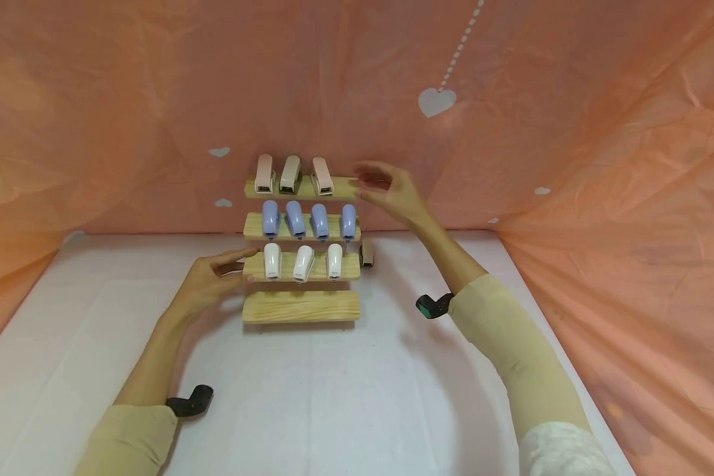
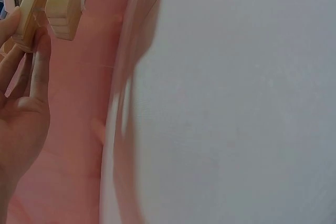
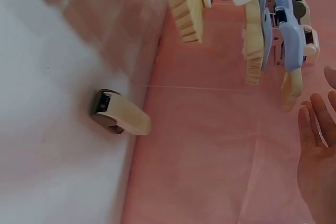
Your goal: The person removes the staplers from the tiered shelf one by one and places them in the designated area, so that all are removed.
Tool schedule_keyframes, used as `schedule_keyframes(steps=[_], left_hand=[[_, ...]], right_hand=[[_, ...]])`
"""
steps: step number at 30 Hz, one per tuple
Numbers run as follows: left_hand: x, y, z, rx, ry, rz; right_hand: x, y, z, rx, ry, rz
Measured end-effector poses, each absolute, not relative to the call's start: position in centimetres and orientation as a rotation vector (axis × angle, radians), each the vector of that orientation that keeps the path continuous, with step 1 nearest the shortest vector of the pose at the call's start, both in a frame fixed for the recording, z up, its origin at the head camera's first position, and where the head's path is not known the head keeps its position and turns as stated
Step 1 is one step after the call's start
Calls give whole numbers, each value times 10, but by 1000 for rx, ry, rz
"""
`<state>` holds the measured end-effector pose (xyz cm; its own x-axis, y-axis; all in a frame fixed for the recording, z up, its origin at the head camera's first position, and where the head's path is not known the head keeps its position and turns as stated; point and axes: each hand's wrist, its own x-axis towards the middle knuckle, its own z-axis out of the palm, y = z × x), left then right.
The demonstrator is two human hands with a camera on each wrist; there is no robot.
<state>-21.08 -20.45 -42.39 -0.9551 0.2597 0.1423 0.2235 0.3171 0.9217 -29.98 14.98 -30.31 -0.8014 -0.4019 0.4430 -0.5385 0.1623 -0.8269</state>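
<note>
We are watching a stepped wooden rack standing on a white table, its lowest tier lying nearest and its top one farthest. Its long axis is running left to right, the stepped front facing near.

The left hand is pinching the left end of the third tier down between thumb and fingers. The right hand is hovering by the right end of the top tier, fingers loosely bent, thumb apart; we are finding no way to tell whether the fingertips are touching wood.

Along the top we are counting two pink staplers with a cream stapler between them, dark openings pointing near. Four blue staplers are lining the second tier, three white staplers the third. Their long axes are running near to far, the middle white one skewing its near end left.

A lone beige stapler is sitting on the table, right of the rack, its dark-mouthed end pointing near, its rounded end toward the pinkish-orange backdrop.
</note>
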Motion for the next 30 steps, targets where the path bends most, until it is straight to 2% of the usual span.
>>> schedule_keyframes(steps=[7,21,30], left_hand=[[-209,-206,-427,423,2524,1731],[-212,-204,-424,463,2526,1763],[-212,-205,-425,472,2537,1752]], right_hand=[[-323,140,-316,993,-2359,1687],[-327,118,-302,1016,-2518,1703],[-331,111,-294,1069,-2601,1517]])
